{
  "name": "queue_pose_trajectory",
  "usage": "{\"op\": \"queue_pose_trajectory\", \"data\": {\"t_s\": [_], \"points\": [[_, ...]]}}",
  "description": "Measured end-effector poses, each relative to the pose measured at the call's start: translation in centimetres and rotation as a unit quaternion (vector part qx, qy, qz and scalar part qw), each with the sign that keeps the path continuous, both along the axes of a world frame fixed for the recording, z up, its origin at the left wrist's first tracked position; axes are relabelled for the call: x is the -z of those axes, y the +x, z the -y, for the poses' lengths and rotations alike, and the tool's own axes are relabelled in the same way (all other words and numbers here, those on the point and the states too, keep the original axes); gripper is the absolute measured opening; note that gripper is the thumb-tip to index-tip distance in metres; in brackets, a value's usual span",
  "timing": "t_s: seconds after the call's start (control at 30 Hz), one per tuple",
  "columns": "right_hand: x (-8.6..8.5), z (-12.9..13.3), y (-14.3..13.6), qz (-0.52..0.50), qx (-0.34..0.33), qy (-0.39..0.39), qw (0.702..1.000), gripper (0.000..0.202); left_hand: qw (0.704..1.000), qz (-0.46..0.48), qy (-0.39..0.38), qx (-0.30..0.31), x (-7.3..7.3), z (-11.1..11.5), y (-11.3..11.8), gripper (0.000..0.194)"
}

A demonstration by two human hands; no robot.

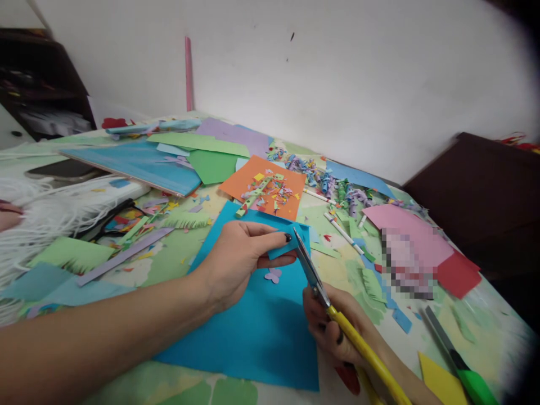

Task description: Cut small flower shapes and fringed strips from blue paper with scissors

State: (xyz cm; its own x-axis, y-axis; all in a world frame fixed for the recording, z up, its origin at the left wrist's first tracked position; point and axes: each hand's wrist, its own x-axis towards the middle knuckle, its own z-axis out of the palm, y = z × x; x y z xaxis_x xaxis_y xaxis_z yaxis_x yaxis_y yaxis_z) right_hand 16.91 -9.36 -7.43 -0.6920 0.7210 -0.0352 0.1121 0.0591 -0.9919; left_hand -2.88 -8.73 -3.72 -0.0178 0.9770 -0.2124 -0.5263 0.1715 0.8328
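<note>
Between its thumb and fingers, my left hand (238, 256) pinches a small piece of blue paper (282, 246). My right hand (337, 323) grips a pair of scissors (312, 273) with yellow handles. The blades point up and away, their tips at the right end of the blue piece. Whether the blades are cutting into it I cannot tell. Beneath both hands lies a large blue sheet (253, 332), with a small purple paper cutout (273, 275) on it, just below my left fingers.
Behind the hands, an orange sheet (228, 183) bears paper scraps and a green paper strip (254, 197). Green-handled scissors (458, 360) lie at right beside yellow paper (441, 379). Pink paper (405, 225) is farther back. White cord (37, 225), glasses (101, 222) and a phone (63, 169) occupy the left.
</note>
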Motion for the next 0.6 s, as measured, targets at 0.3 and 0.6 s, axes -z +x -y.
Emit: {"op": "queue_pose_trajectory", "data": {"t_s": [0.3,0.6], "points": [[-0.6,0.4,0.4,0.031,0.017,-0.017,0.999,0.044,1.0,0.002,0.004,-0.001,0.0,-0.1,0.0,0.011],[-1.0,0.5,0.0,0.024,0.005,-0.047,0.999,0.04,1.0,-0.002,-0.001,-0.013,0.1,-0.2,0.0,0.011]]}}
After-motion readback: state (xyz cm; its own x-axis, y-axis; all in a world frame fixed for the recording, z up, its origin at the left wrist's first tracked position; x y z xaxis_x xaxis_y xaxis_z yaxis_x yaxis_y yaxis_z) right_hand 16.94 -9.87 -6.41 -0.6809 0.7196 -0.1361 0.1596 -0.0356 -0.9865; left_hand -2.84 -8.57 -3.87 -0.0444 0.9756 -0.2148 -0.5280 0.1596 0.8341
